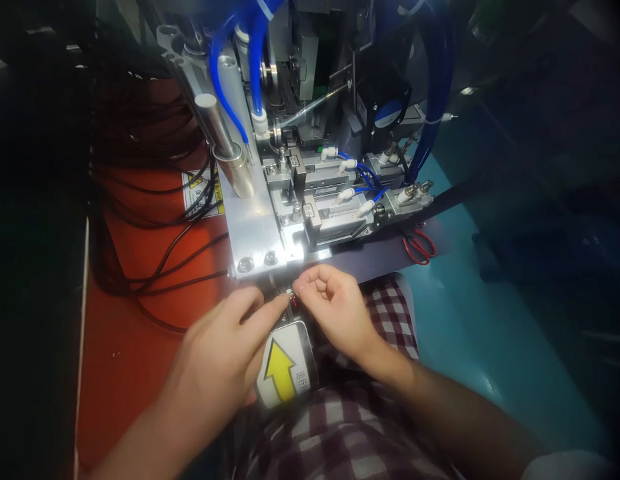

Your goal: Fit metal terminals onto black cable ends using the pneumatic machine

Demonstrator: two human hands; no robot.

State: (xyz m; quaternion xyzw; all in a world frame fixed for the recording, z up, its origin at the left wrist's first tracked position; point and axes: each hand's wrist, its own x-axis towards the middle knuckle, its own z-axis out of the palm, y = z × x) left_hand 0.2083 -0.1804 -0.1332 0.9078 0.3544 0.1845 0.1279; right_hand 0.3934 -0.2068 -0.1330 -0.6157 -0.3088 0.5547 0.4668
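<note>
Just below the front edge of a metal plate, my two hands meet at a tiny part with a red bit. My left hand is closed, thumb and forefinger pinched at the small part's left side. My right hand is closed too, its fingertips pressed together at the upper right of the part. What exactly each pinch holds is too small to make out. Under my hands lies a white label with a yellow arrow.
Machine cylinders with white fittings and blue tubes stand beyond my hands. Black cables cross the orange surface at left. Red-handled scissors lie on the right. Checkered cloth covers my lap.
</note>
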